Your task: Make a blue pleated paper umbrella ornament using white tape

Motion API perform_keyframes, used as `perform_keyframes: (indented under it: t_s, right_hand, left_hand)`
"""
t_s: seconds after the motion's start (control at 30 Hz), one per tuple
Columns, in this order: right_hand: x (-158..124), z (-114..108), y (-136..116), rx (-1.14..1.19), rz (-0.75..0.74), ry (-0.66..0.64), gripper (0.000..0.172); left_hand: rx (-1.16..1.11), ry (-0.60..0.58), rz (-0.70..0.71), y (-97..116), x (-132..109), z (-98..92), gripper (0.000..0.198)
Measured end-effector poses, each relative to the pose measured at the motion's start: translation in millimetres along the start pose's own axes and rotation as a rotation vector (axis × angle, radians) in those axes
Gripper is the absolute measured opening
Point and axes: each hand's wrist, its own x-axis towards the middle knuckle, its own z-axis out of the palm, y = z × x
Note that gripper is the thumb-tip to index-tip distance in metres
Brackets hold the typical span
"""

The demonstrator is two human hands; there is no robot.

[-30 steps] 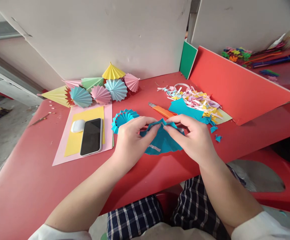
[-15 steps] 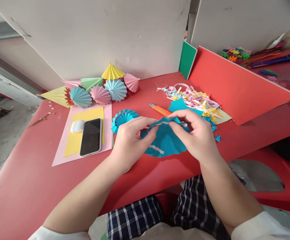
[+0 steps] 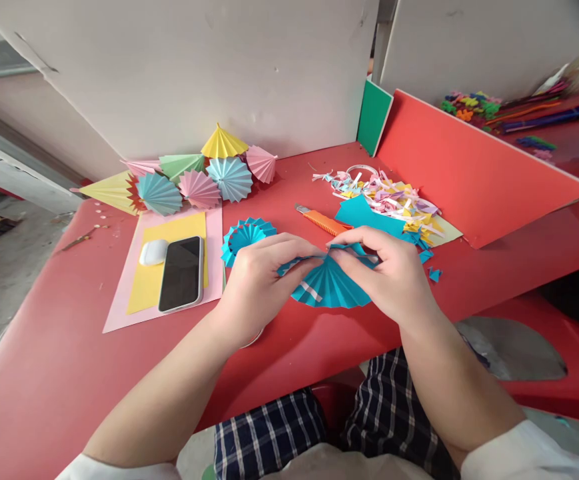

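Between my hands is a blue pleated paper fan [image 3: 336,285], its folds spreading down toward me and its upper edge gathered at my fingertips. My left hand [image 3: 272,277] pinches it from the left, thumb against fingers. From the right, my right hand [image 3: 382,270] pinches the top edge close to the other hand's fingertips. A white strip [image 3: 311,291] shows on the fan's left part. Behind my left hand lies a blue pleated paper ring [image 3: 248,235]. An orange utility knife [image 3: 323,220] rests just beyond the fan.
Several folded paper umbrellas [image 3: 230,179] stand along the back left. A phone [image 3: 181,273] and a white earbud case [image 3: 153,252] lie on coloured paper sheets [image 3: 139,287]. Paper scraps [image 3: 386,193] are heaped before a red board [image 3: 474,167]. Blue paper [image 3: 366,212] lies beside the knife.
The paper's upper edge has been drawn together between my fingertips, and its pleats now stand out more sharply. My hands have come slightly closer together.
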Motion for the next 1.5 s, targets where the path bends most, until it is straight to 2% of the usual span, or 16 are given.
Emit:
perform_keyframes:
  t_s: [0.2, 0.47, 0.9, 1.13, 1.2, 1.33, 1.5]
  right_hand:
    - [1, 1, -2, -0.003, -0.005, -0.009, 0.01]
    - [-2, 5, -6, -0.021, -0.009, -0.02, 0.01]
    - [2, 4, 3, -0.082, -0.01, 0.089, 0.011]
    - [0, 11, 3, -0.111, -0.052, 0.071, 0.01]
    - [0, 12, 3, -0.101, -0.067, 0.041, 0.014]
    - [2, 5, 5, -0.098, -0.08, -0.02, 0.036]
    - [9, -9, 21, -0.103, 0.021, -0.071, 0.054]
  left_hand:
    - [0.045, 0.05, -0.067, 4, -1, 0.0, 0.012]
    - [0.031, 0.073, -0.087, 5, -1, 2.5, 0.015]
    - [0.023, 0.025, -0.161, -1, 2, -1.5, 0.021]
    - [0.023, 0.008, -0.177, -4, 1, 5.5, 0.023]
    - [0.016, 0.006, -0.187, -5, 1, 6.7, 0.023]
    - [-0.023, 0.035, -0.229, -11, 3, 7.5, 0.023]
    - [-0.158, 0.088, -0.342, -21, 8, 7.2, 0.041]
